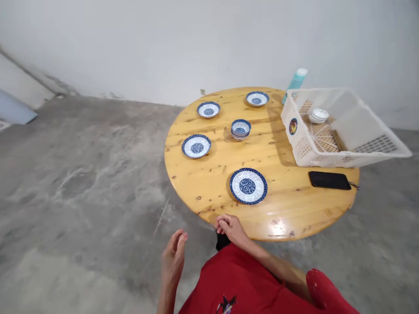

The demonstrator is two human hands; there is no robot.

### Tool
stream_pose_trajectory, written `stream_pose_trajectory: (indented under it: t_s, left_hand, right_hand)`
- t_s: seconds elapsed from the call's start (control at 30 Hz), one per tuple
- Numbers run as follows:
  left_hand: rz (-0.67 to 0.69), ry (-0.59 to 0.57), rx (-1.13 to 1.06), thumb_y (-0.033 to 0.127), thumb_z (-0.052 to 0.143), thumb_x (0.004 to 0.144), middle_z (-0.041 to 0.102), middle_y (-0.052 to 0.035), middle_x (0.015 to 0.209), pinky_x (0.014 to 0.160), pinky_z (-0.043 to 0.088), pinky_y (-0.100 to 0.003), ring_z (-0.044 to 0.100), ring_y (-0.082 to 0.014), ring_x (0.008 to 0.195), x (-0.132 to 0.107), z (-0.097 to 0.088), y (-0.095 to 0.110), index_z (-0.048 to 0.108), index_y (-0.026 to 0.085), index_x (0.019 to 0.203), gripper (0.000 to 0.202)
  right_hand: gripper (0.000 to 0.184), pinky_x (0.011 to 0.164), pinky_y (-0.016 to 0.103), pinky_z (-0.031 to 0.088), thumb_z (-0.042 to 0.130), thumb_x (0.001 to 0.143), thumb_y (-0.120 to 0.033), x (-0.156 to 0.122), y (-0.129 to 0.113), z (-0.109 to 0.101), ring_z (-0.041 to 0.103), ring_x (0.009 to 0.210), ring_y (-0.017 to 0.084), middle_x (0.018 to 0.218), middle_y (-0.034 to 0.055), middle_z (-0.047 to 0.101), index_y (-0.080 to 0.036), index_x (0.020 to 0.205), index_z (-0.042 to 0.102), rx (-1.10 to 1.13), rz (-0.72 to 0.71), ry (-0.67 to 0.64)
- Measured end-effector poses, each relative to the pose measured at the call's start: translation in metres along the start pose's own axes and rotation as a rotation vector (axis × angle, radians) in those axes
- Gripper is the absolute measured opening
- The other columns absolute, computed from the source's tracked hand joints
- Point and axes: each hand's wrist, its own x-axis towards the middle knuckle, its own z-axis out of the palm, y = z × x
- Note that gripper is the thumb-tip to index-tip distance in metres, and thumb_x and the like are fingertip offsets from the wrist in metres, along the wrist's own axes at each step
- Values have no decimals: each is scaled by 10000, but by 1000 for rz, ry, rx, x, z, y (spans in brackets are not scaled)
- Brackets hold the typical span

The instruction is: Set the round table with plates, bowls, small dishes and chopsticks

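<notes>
My left hand hangs beside the round wooden table, over the floor, fingers stretched and holding nothing. My right hand rests at the table's near edge with fingers curled; nothing shows inside them. Just beyond it lies a blue-and-white plate. Further off sit three more plates, one at the left, one behind it and one at the far edge, and a stack of small blue-patterned bowls stands in the middle.
A white plastic basket at the table's right holds chopsticks and small white bowls. A black phone lies in front of it. A teal bottle stands behind. Concrete floor and a white wall surround the table.
</notes>
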Motion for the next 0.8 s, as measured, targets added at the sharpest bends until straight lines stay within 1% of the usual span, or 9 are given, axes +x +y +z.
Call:
stream_pose_trajectory:
  t_s: [0.07,0.13,0.23,0.3,0.43,0.53,0.67,0.73,0.8]
  left_hand:
    - [16,-11,5,724,510,808,772,-130,1086,855,617,-401,744,-312,1037,24,-1,11,672,214,1134,627]
    - [21,-47,-29,697,519,818,770,-130,1093,873,613,-403,741,-305,1039,44,2,25,668,205,1142,607]
    - [44,-154,-61,661,554,816,767,-145,1091,875,611,-409,736,-301,1033,74,14,51,678,185,1118,576]
    - [116,-242,-37,640,566,822,769,-142,1069,876,607,-416,731,-302,1028,97,22,74,697,185,1081,540]
    - [318,-363,58,573,550,859,774,-111,1022,866,593,-394,730,-275,975,159,41,132,714,194,1005,437]
    - [457,-408,63,518,539,865,773,-99,966,831,581,-348,731,-250,932,212,61,183,702,184,966,385]
    - [584,-481,68,441,515,865,762,-87,884,765,566,-324,726,-224,829,280,95,247,687,166,942,333]
    - [642,-510,95,415,507,852,759,-84,872,758,561,-319,718,-219,809,311,114,273,682,171,906,305]
    - [685,-544,126,406,493,852,761,-78,880,770,555,-310,714,-215,829,341,134,293,679,181,894,295]
  right_hand:
    - [220,558,260,500,557,755,-393,18,-13,4,655,559,150,708,3,705,-206,818,656,8,-12,20]
    - [229,571,274,512,553,751,-396,30,-24,3,653,560,157,708,7,703,-207,827,659,18,-18,52]
    - [256,592,297,524,549,750,-424,41,-35,-5,664,576,176,730,23,717,-208,831,660,21,-35,121]
    - [261,600,309,526,552,759,-435,45,-41,-13,677,594,191,739,29,725,-212,842,658,19,-50,184]
    - [257,605,314,531,557,803,-417,57,-56,-35,687,632,202,771,36,734,-209,903,673,0,-85,317]
    - [269,637,307,542,558,817,-395,78,-77,-57,693,658,194,795,42,736,-192,943,683,-27,-131,437]
    - [283,633,287,552,577,798,-400,124,-113,-86,709,677,190,807,48,744,-176,936,679,-71,-171,630]
    - [284,623,268,553,583,791,-373,151,-133,-98,717,686,184,815,50,745,-163,953,684,-101,-178,704]
    - [271,602,246,547,576,783,-329,178,-151,-107,718,671,173,804,50,740,-150,956,683,-114,-154,780]
